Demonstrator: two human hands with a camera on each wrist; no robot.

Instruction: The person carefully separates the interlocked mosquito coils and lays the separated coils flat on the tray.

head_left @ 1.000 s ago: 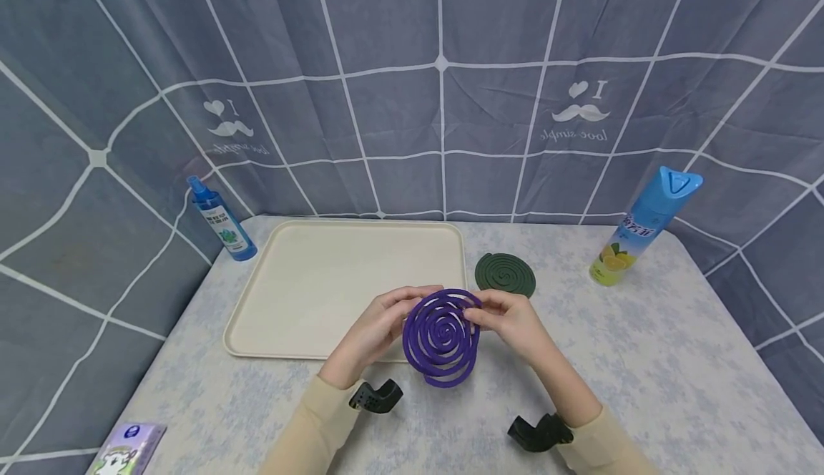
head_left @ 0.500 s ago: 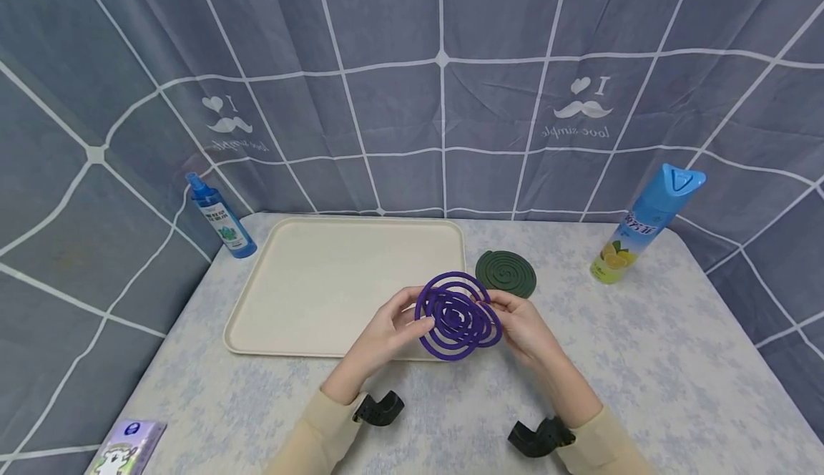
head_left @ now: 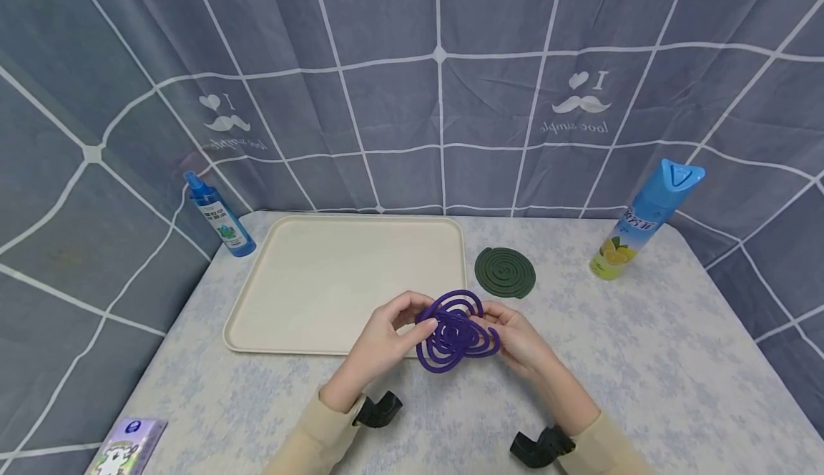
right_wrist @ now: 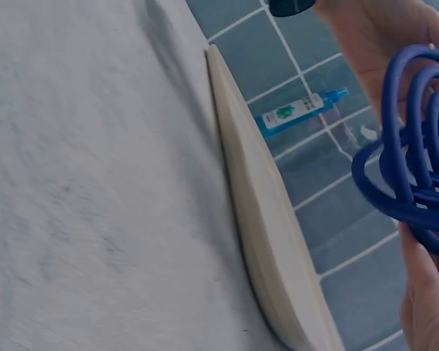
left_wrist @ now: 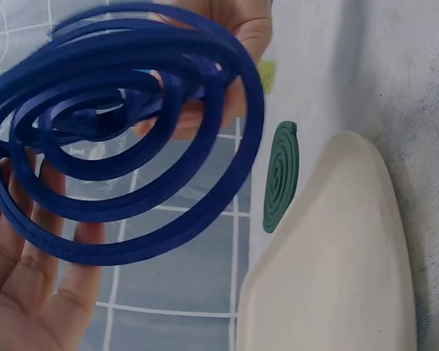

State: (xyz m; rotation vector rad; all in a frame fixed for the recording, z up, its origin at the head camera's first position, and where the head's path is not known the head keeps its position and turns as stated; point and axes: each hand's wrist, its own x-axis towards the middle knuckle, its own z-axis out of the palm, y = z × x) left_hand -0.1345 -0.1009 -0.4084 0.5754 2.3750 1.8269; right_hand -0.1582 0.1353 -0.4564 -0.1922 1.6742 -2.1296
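Note:
Between both hands, over the near right corner of the cream tray [head_left: 283, 350], a purple mosquito coil pair [head_left: 453, 335] is held up with its rings spread out of line. My left hand [head_left: 383, 339] grips its left side, thumb in front and fingers behind. My right hand [head_left: 523, 343] pinches rings on the right side. In the left wrist view the coil's rings [left_wrist: 143, 245] spread into loops at different levels. The right wrist view shows part of the coil [right_wrist: 395, 157] at the frame's edge. A green mosquito coil [head_left: 505, 272] lies flat right of the tray.
A blue spray bottle [head_left: 221, 217] stands at the back left. A tall blue and yellow spray can [head_left: 644, 221] stands at the back right. A purple tissue pack [head_left: 127, 446] lies at the front left. A grey checked curtain [head_left: 386, 103] hangs behind the table.
The purple coil has turned and its rings have come out of line with each other. My left thumb has moved round to its front; its right part now sticks out sideways.

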